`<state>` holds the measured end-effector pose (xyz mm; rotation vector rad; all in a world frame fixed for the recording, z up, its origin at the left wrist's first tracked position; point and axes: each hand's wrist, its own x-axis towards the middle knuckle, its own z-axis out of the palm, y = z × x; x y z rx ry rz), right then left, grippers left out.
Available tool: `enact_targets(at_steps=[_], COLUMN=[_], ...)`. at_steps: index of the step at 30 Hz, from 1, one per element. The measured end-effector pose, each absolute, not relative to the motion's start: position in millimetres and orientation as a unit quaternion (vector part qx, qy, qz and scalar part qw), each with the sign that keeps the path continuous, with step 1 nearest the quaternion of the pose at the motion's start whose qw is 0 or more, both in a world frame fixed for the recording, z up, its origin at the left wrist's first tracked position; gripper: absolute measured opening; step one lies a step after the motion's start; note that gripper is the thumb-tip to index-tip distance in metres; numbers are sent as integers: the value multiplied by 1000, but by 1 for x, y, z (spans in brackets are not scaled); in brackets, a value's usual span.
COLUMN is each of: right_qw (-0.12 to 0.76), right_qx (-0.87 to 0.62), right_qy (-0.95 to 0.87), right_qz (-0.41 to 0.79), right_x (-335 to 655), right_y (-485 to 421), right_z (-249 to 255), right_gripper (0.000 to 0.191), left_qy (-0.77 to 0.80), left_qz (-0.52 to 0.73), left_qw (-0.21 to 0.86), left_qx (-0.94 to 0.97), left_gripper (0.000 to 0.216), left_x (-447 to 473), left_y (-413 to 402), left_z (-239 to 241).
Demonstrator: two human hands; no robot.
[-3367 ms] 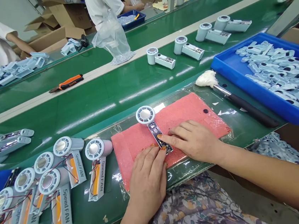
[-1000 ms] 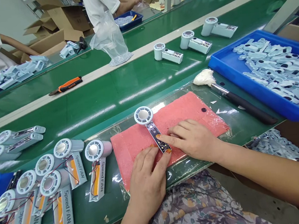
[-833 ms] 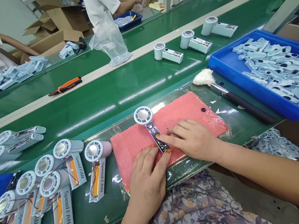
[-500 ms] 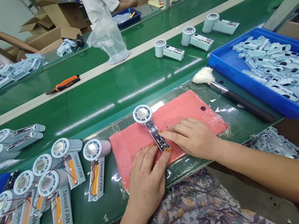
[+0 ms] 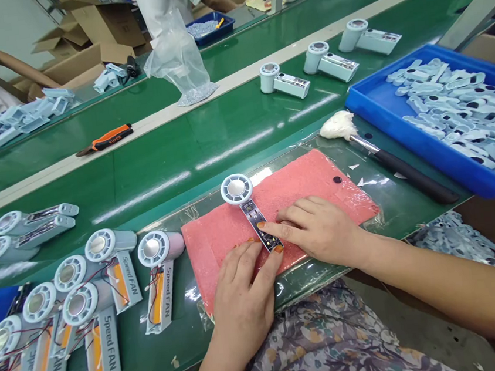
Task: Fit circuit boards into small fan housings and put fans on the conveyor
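**Fan board on the pink foam, both hands right on it**

Black circuit board [image 5: 253,215] angles from the fan head [image 5: 236,189] down-right toward the person, on pink foam [image 5: 313,181]. Right hand [image 5: 318,231] lies flat, forefinger [image 5: 270,230] across it, no grip; left hand [image 5: 242,304] straddles the lower end, can't tell if pinching.

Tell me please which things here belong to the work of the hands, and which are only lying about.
Belong to the work:
left hand
right hand
fan head with circuit board
pink foam pad

Only lying about:
orange-handled tool
black-handled cotton swab
blue tray of pale plastic parts
wired fans on Speed FAN cards
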<state>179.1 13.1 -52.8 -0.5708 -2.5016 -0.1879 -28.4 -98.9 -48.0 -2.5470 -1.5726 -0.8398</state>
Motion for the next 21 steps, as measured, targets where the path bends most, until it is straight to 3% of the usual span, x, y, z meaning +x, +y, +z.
enact_targets(at_steps=[21], right_qw=[272], right_qx=[-214], right_qy=[-935], right_qz=[-72], right_x=[179], right_y=[12], right_z=[-51], right_gripper=[35], left_qy=[-503], left_qz=[-271], left_qw=[19], left_qx=[-820], left_gripper=[42], left_x=[-28], left_y=[-98], left_z=[-48])
